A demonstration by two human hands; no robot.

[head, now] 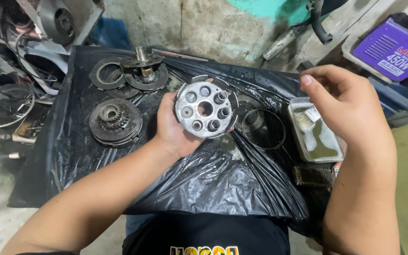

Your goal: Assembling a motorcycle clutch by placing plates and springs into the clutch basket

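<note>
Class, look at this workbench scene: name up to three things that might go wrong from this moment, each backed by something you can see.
1. The left hand holds the round metal plate from one side only; on the wet-looking black plastic sheet it might slip and drop.
2. The right hand dips a small brush into the tray of murky liquid, which sits near the sheet's edge and may tip.
3. Loose discs and a thin ring lie about and could roll off.

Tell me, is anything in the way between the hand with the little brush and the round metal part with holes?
Nothing visible is. The right hand holds a small brush over the plastic tub; the left hand holds up the round metal plate. Only open space above the black plastic sheet and a thin ring lies between.
</note>
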